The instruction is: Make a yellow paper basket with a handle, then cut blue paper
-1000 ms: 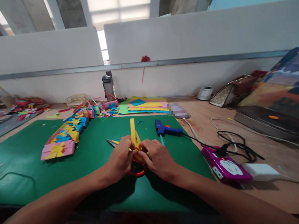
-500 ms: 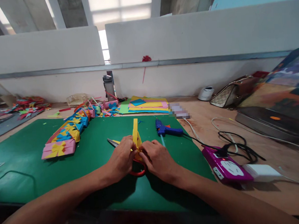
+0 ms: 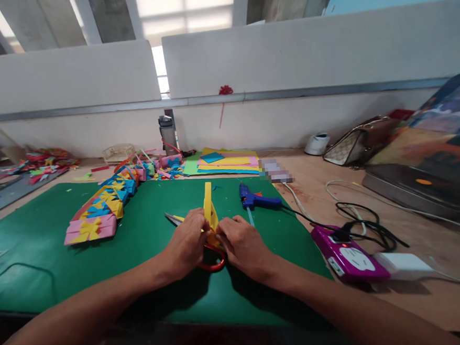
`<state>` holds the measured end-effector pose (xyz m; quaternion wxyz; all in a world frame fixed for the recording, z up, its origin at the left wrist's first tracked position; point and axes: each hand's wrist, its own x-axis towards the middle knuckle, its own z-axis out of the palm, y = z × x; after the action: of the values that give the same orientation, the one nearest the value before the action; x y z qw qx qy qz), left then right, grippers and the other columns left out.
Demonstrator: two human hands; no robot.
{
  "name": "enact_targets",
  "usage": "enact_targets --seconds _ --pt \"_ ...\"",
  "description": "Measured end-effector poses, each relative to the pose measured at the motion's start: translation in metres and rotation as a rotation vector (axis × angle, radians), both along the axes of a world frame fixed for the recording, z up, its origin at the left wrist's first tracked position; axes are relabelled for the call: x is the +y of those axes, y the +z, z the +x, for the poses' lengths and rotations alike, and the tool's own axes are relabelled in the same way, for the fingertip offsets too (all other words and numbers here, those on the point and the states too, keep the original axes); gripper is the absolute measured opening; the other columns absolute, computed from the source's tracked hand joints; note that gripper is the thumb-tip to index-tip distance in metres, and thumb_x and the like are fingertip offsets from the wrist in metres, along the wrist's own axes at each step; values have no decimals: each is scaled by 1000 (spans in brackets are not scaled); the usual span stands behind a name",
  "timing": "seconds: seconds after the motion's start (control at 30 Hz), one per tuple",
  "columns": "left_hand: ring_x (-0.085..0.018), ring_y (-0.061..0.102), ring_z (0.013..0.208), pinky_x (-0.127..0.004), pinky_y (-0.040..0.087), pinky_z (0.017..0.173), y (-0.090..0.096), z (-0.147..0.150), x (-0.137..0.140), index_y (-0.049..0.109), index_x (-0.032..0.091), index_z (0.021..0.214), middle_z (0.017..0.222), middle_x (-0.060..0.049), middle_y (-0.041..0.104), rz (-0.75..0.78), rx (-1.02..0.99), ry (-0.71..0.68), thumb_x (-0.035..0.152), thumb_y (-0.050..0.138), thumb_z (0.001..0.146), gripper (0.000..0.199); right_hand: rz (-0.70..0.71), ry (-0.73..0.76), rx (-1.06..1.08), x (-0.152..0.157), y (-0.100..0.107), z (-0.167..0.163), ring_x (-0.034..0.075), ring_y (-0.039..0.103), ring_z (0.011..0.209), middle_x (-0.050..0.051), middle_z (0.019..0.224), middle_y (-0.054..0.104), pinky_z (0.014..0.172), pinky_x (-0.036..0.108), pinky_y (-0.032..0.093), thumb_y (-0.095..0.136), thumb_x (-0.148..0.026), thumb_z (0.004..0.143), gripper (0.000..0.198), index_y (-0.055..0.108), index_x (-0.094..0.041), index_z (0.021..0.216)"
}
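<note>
A folded yellow paper strip [image 3: 208, 200] stands upright between my two hands, its lower part partly hidden by fingers. My left hand [image 3: 189, 241] is closed with thumb and forefinger pinching the strip's left side. Opposite it, my right hand [image 3: 245, 245] pinches the lower right of the same paper. Under and behind the left hand lie scissors [image 3: 213, 265] with red handles, their blades pointing to the upper left. Another bit of yellow paper shows beside the blades. To the right of the hands rests a blue glue gun [image 3: 257, 198] with a clear stick in it.
Pink, blue and yellow folded paper boxes with bows [image 3: 102, 207] stand in a row at left on the green mat [image 3: 152, 299]. Coloured paper sheets [image 3: 229, 162] and a grey bottle [image 3: 167, 135] are behind. A purple power strip [image 3: 350, 258] with cables lies right.
My right hand has shifted very slightly to the right at the lower part of the paper. My left hand and everything else look the same.
</note>
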<state>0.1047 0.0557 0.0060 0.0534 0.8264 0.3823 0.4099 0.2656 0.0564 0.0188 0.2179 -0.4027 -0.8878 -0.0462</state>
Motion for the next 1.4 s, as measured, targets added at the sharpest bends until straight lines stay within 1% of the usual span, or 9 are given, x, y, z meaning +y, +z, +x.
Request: enact_targets --seconds 0.27,0.53,0.73,0.9,1.0,1.03,1.23,1.3,1.4 --pt "-20 53 88 -37 45 75 3 1 -1 41 20 73 86 -8 57 7 -4 12 12 36 82 13 -20 -5 4 -3 4 -2 16 49 63 5 70 59 67 29 33 40 -15 85 16 51 -16 74" --pt "-21 52 92 -38 46 76 1 0 0 42 20 74 87 -9 58 11 0 9 11 36 82 14 3 3 1 -3 4 -1 16 51 63 5 70 60 68 30 32 36 -15 87 22 53 -16 73" --pt "-22 53 95 -38 46 77 1 2 0 43 19 72 88 -10 58 16 -4 6 10 37 81 14 33 -6 -82 -3 5 -1 17 53 66 7 68 61 75 33 31 44 -11 80 14 54 -15 72" --pt "-22 52 100 -39 45 82 1 1 0 43 19 74 94 -10 59 31 -4 3 12 39 82 12 55 -10 -39 -1 3 0 17 52 64 6 66 61 77 33 32 43 -10 78 15 54 -15 70" --pt "-22 49 108 -41 43 89 0 -1 -1 43 20 81 104 -12 57 32 -18 18 15 46 81 5 55 5 29 -1 3 1 16 50 60 5 63 59 73 31 34 41 -12 80 17 52 -16 68" --pt "-23 48 110 -42 42 90 0 -2 -1 43 20 85 108 -12 56 27 -25 15 16 47 80 7 52 13 51 -1 4 1 15 49 59 4 63 58 72 31 34 41 -13 81 17 51 -17 68" --pt "-25 42 118 -47 35 99 2 -2 -1 39 18 113 119 -14 50 10 -41 -23 14 51 75 40 71 55 119 -4 6 1 15 46 57 3 62 56 66 29 33 40 -12 80 18 49 -18 66" --pt "-26 40 119 -49 32 101 4 -2 -1 42 18 114 119 -13 51 31 -16 -63 15 52 75 41 82 66 136 -5 6 1 15 45 58 3 61 56 66 29 33 39 -12 80 18 49 -18 66" --pt "-25 38 121 -49 30 103 8 -2 -1 48 17 108 119 -13 52 43 12 -80 17 51 78 30 97 75 150 -5 5 1 15 46 58 3 61 55 67 29 33 39 -11 80 18 49 -18 66"
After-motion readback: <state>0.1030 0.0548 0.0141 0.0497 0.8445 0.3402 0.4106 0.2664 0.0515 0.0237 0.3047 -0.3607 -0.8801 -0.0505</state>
